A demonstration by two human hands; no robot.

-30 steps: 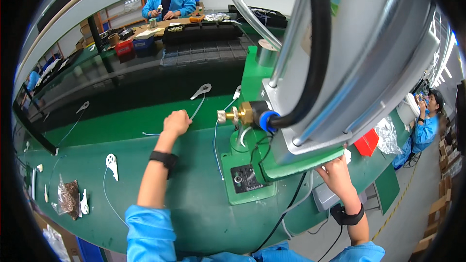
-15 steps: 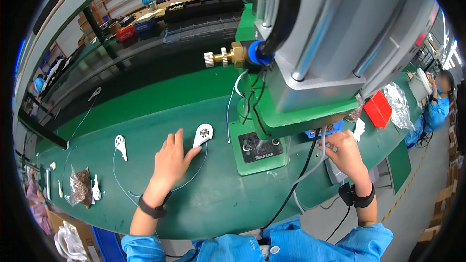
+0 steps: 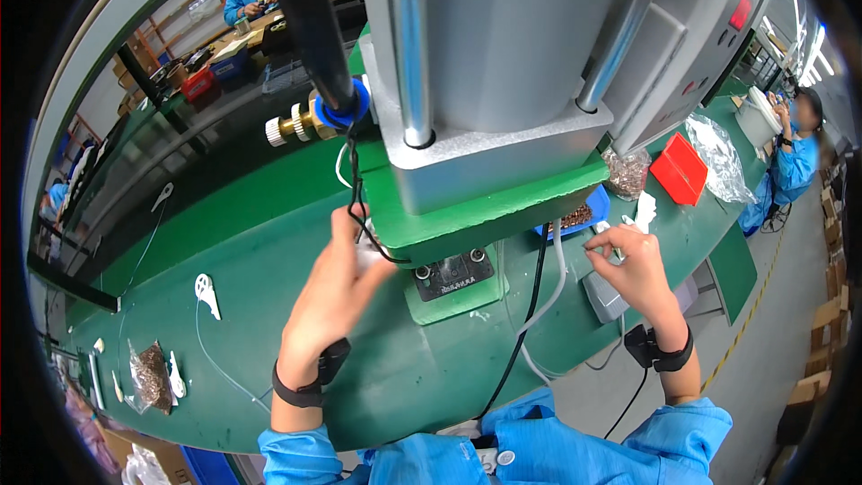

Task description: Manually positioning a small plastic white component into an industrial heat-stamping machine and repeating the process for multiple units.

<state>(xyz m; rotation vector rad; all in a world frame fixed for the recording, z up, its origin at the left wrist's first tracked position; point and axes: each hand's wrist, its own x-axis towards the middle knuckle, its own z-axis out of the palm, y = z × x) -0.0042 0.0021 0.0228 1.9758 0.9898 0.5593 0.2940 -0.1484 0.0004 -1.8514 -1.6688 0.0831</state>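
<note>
My left hand (image 3: 330, 292) reaches to the left side of the press's green head (image 3: 485, 216). Its thumb and forefinger close round a white plastic part (image 3: 366, 247), which the hand and the press partly hide. Below the press head, a black fixture plate (image 3: 453, 275) with two round metal studs sits on the green base. To the right of the press, my right hand (image 3: 636, 262) has thumb and forefinger pinched together; anything between them is too small to name. Just beyond it stands a blue tray (image 3: 600, 207) of small copper-coloured pieces.
A white part (image 3: 206, 295) with a blue cord lies at left, near a bag of small brown pieces (image 3: 153, 377). At right are a red bin (image 3: 680, 169), clear plastic wrap (image 3: 718, 157) and a grey box (image 3: 603, 296). Black and grey cables hang before the press. Co-workers sit beyond.
My left hand has moved from beside the white part onto it, near the press. My right hand stays by the blue tray, fingers pinched. The view has shifted, bringing the press head closer.
</note>
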